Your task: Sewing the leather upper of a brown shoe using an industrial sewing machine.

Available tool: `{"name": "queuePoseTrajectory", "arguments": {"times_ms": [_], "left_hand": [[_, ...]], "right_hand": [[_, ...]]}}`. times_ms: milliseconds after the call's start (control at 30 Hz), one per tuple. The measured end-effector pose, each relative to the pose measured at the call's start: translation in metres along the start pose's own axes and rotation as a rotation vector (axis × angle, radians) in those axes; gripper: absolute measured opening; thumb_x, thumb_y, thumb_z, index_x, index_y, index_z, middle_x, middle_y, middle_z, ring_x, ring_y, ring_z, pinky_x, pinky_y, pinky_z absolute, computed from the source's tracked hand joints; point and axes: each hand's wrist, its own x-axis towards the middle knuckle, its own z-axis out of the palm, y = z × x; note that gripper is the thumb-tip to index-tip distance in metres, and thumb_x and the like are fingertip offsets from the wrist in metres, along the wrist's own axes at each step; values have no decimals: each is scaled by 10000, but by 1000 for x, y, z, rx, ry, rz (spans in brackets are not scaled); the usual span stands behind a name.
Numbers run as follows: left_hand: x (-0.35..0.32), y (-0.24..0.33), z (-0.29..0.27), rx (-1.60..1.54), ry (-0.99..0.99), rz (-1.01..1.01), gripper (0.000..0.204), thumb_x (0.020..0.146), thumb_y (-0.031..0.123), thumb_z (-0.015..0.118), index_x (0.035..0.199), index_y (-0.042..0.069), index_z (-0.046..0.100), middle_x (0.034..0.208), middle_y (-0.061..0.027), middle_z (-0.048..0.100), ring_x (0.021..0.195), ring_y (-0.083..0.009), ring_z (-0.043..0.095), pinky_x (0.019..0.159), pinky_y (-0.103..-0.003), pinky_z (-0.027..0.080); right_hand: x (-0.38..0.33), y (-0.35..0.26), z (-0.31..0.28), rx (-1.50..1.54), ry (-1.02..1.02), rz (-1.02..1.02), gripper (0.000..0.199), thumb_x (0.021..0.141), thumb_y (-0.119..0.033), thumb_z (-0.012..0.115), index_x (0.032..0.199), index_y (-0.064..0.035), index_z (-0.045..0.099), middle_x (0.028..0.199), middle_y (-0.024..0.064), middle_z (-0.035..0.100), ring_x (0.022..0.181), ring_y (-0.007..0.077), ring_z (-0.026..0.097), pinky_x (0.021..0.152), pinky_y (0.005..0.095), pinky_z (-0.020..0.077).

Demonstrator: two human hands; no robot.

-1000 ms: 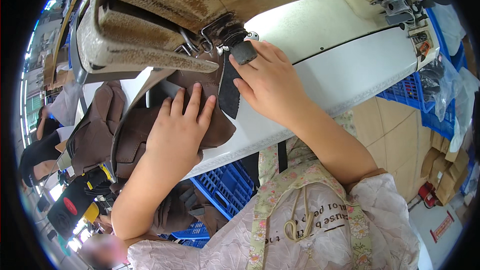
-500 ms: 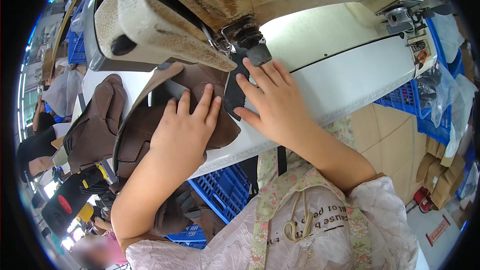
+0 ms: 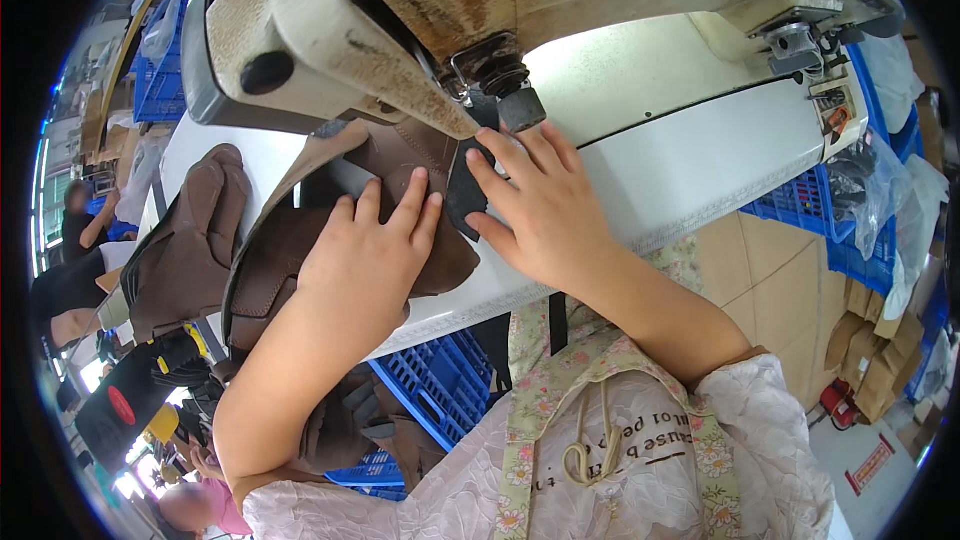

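Left grip: spread on brown leather | Right grip: spread beside black strip | Guide both evenly; mind your clearance under sewing machine

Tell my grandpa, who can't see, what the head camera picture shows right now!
A person's left hand rests on a stitched brown leather-like piece and the right hand touches a black strip, by an industrial sewing machine. A blue plastic crate sits below the white table.
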Motion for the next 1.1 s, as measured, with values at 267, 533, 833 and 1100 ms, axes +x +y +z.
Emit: {"name": "queuePoseTrajectory", "arguments": {"times_ms": [267,533,833,1100], "left_hand": [[3,-1,1,-11,-6,-3,962,607,268,845,1442,23,434,1528,-217,358,1263,-379,498,1017,-394,445],[4,1,-1,-32,-16,4,948,609,256,835,1435,7,442,1515,-252,365,1222,-358,524,972,-378,465],[8,17,-2,-58,-15,-70,899,624,207,814,1418,-12,453,1473,-274,416,1146,-350,574,915,-374,498],[14,28,-7,-96,-25,-146,901,620,204,810,1418,-12,451,1474,-275,416,1186,-386,565,930,-385,500]], "right_hand": [[0,1,0,-5,0,-3,520,778,-278,739,1198,7,624,1302,136,548,1272,320,458,1102,517,323],[-2,3,1,-22,-26,-7,532,811,-300,724,1254,-29,604,1334,133,548,1319,319,461,1099,527,304],[0,8,-3,-24,-56,-35,529,797,-270,717,1233,7,602,1341,137,548,1307,294,447,1125,507,301],[1,18,-7,49,-30,-49,491,804,-221,716,1233,-6,614,1354,144,556,1312,319,475,1110,485,339]]}}
